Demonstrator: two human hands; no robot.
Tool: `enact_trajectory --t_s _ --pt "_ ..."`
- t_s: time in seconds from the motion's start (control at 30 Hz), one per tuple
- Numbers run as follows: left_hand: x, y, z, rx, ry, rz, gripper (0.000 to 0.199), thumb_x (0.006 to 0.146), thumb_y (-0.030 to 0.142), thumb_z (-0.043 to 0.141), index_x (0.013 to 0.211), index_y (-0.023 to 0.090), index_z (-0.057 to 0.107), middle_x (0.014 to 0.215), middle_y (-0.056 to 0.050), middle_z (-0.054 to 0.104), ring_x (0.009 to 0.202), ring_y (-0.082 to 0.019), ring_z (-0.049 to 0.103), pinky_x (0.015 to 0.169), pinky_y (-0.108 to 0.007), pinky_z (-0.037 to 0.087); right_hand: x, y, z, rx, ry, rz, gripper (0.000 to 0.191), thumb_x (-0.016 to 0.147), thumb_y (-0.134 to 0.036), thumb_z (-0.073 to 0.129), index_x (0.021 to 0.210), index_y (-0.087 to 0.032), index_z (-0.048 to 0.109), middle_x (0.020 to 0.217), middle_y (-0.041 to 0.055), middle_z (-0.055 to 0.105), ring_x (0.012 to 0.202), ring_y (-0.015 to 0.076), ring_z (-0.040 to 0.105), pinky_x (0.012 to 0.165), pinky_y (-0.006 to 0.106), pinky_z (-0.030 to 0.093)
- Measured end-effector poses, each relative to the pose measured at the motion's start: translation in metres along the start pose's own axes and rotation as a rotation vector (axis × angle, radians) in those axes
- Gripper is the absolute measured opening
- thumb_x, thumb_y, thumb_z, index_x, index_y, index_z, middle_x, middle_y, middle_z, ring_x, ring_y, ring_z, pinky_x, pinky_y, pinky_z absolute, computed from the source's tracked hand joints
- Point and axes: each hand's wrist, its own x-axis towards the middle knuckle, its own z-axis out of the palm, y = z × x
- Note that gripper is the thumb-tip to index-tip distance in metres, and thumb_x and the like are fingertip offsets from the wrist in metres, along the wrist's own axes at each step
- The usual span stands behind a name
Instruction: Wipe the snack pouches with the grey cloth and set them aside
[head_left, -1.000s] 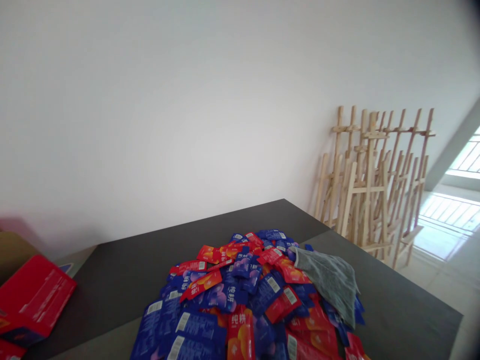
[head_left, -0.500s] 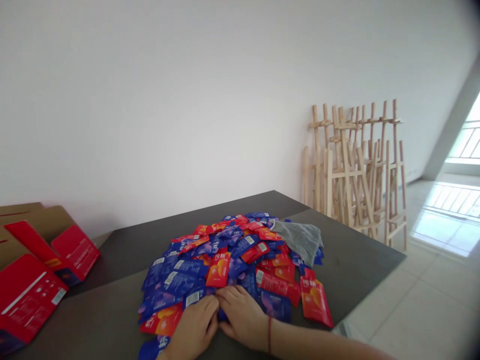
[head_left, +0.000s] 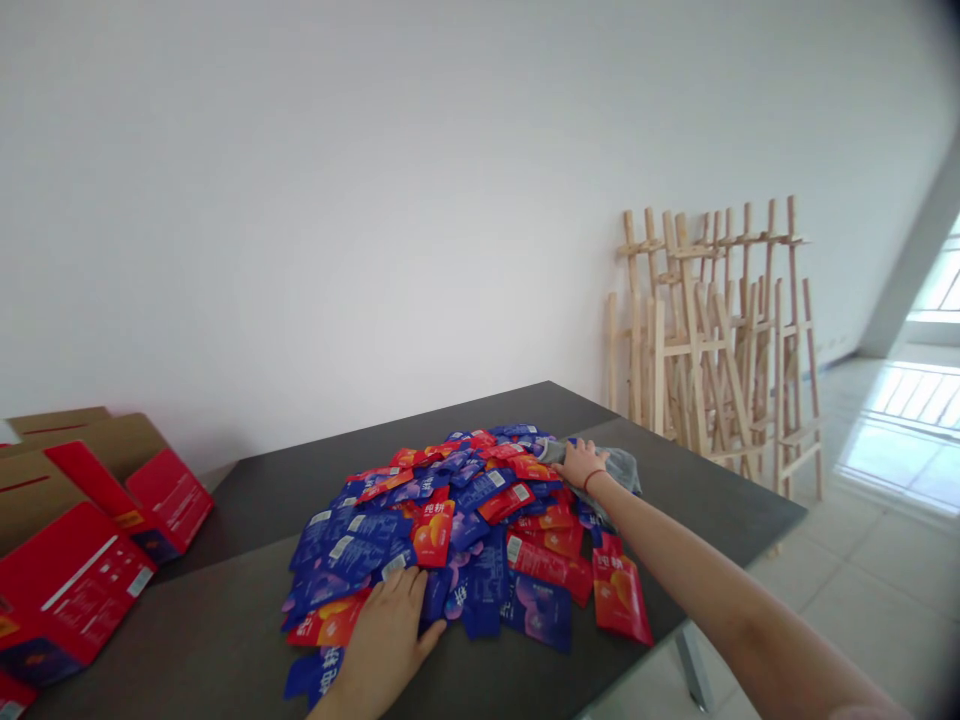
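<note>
A heap of blue and red sachets (head_left: 487, 575) covers the middle of the dark table. My left hand (head_left: 386, 630) lies over sachets at the heap's near edge, thumb held apart from the fingers. It does not visibly lift any of them. At the far right of the heap is a grey cloth (head_left: 622, 470). Stretched out to it, my right hand (head_left: 583, 464) rests on the cloth's left part with fingers apart, hiding some of it. A red sachet (head_left: 621, 590) lies at the heap's right side, left of my right forearm.
Red and blue cardboard boxes (head_left: 82, 585) with open flaps stand at the left of the dark table (head_left: 247, 520). Behind the table is a white wall. Beyond its right edge, several wooden easels (head_left: 701, 345) lean on the tiled floor.
My right hand has left my left hand's side at the near edge and reached forward and right onto the grey cloth. My left hand stays near its earlier spot, thumb now apart.
</note>
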Motion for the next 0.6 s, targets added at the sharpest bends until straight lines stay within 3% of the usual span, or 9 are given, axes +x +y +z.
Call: enact_trajectory --t_s 0.13,0.23,0.33,0.43,0.53,0.6 --pt "0.014 0.019 -0.006 0.023 -0.144 -0.044 0.051 0.083 0.028 0.048 0.128 0.005 0.054 0.131 -0.019 0.059 0.121 -0.030 0.054 0.103 -0.044 0.043 0.021 0.013 0.012 0.021 -0.061 0.045 0.054 0.088 -0.054 0.055 0.124 -0.013 0.056 0.127 0.0186 0.054 0.120 0.0359 0.047 0.099 0.060 0.032" --pt "0.018 0.024 -0.007 0.046 -0.195 -0.035 0.053 0.079 0.015 0.042 0.130 0.004 0.053 0.130 -0.019 0.060 0.120 -0.029 0.055 0.102 -0.042 0.043 0.021 0.019 0.010 0.053 -0.010 0.027 0.036 0.092 -0.040 0.056 0.120 -0.016 0.057 0.124 0.0109 0.056 0.112 0.0269 0.055 0.093 0.050 0.044" --pt "0.016 0.022 -0.004 0.053 -0.210 -0.011 0.058 0.075 0.009 0.041 0.132 0.005 0.051 0.130 -0.018 0.060 0.119 -0.028 0.055 0.101 -0.042 0.044 0.016 0.016 -0.003 0.106 0.092 -0.029 0.028 0.093 -0.031 0.055 0.115 -0.015 0.058 0.118 0.0101 0.058 0.106 0.0242 0.057 0.090 0.046 0.047" --pt "0.013 0.016 0.000 0.061 -0.210 0.010 0.061 0.075 0.008 0.042 0.136 0.006 0.048 0.131 -0.018 0.060 0.118 -0.028 0.056 0.102 -0.043 0.044 0.007 -0.004 -0.026 0.178 0.240 -0.121 0.029 0.094 -0.017 0.046 0.118 -0.008 0.059 0.112 0.0164 0.058 0.112 0.0270 0.051 0.095 0.041 0.042" --pt "0.010 0.006 0.003 0.090 -0.176 0.070 0.058 0.077 0.006 0.042 0.134 0.009 0.050 0.129 -0.017 0.062 0.117 -0.027 0.059 0.100 -0.042 0.046 -0.014 -0.044 -0.054 0.266 0.363 -0.280 0.038 0.092 -0.014 0.043 0.128 -0.015 0.054 0.113 0.0123 0.057 0.113 0.0241 0.048 0.097 0.034 0.038" --pt "0.007 -0.003 0.004 0.120 -0.119 0.146 0.054 0.078 0.006 0.043 0.130 0.013 0.054 0.126 -0.015 0.065 0.114 -0.026 0.062 0.098 -0.041 0.050 -0.039 -0.076 -0.070 0.482 0.470 -0.516 0.040 0.090 -0.013 0.042 0.128 -0.019 0.054 0.106 0.0087 0.057 0.105 0.0220 0.051 0.092 0.033 0.041"
